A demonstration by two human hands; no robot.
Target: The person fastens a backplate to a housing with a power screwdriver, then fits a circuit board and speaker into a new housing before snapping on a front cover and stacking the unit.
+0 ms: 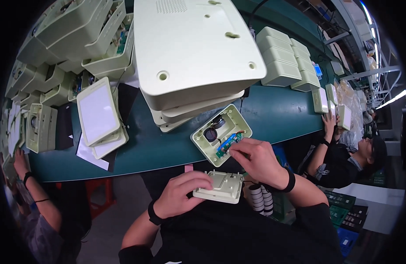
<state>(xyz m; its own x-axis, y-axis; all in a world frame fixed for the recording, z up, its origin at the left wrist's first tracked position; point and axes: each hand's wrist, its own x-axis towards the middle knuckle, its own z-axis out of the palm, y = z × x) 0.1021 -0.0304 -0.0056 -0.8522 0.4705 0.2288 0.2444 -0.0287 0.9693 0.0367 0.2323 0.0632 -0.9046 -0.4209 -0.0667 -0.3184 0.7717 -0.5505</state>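
Note:
My left hand (182, 193) grips a shallow cream plastic cover (221, 190) by its left side, just off the bench's front edge. Its inner face, with small posts, is turned up. Beyond it an open cream plastic housing (203, 147) lies tilted at the bench edge. Inside are a dark round part (210, 134), a green circuit board (221, 153) and a blue part (229, 141) with wires. My right hand (262, 160) reaches over the housing's near right corner, thumb and fingers pinched together at the board. Whatever is between those fingertips is hidden.
Large cream casings (198, 53) are stacked just behind the housing. To the left are flat white-faced panels (99, 112) and piled open housings (110, 57). Closed cream boxes (280, 59) stand at the back right. Co-workers' hands (329, 125) show at the right, and others at far left.

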